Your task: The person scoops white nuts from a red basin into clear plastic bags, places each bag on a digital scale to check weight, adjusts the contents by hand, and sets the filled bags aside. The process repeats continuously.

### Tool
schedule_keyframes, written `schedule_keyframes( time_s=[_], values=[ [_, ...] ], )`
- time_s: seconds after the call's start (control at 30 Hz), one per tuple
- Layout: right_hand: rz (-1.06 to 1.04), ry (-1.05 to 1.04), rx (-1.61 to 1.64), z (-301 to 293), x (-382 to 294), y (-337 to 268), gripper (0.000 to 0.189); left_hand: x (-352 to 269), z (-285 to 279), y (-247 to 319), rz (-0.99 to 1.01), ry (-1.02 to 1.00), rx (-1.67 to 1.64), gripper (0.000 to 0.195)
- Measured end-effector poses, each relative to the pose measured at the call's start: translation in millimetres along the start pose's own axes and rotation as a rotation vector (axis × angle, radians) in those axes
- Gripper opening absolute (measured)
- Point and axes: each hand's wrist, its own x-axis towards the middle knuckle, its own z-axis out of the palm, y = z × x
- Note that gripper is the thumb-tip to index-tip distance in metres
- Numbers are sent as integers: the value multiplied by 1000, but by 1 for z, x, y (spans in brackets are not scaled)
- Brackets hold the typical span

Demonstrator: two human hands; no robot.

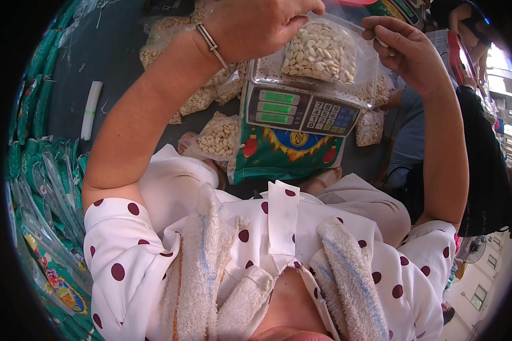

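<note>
A clear plastic bag of white pumpkin seeds [322, 51] lies on the metal pan of a digital scale [301, 111], whose green displays are lit. My left hand [260, 27] is over the pan's far left side, thumb and fingers near the top edge of the bag; whether it pinches the plastic I cannot tell. My right hand [399, 49] is raised at the pan's right side, its fingers curled on a few pale seeds. Below the scale is a green printed sack [288, 155].
Several filled seed bags [219, 134] lie left of the scale, and another bag [369, 128] at its right. A white roll [91, 111] lies on the dark floor. Green packaging sacks [51, 192] are stacked at far left. A person in dark clothes [482, 170] is close by on the right.
</note>
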Motion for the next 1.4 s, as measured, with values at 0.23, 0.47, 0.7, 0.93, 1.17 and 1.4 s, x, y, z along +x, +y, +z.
schedule_keyframes(
  time_s=[0.23,0.47,0.7,0.93,1.17,1.4],
  values=[
    [-10,109,32,-20,6,-2,31,0,-1,1,-3,-6,0,19],
    [-39,-66,532,-21,-1,14,31,3,-2,-2,3,14,-26,18],
    [0,176,470,23,-43,34,29,-5,-5,-7,14,33,10,16],
    [522,15,586,102,-88,107,23,-6,-6,-6,12,25,15,16],
    [704,-104,556,141,-104,142,22,-7,-7,-5,29,40,19,15],
    [611,-83,459,136,-83,132,23,-10,-8,-5,18,32,19,15]
  ],
)
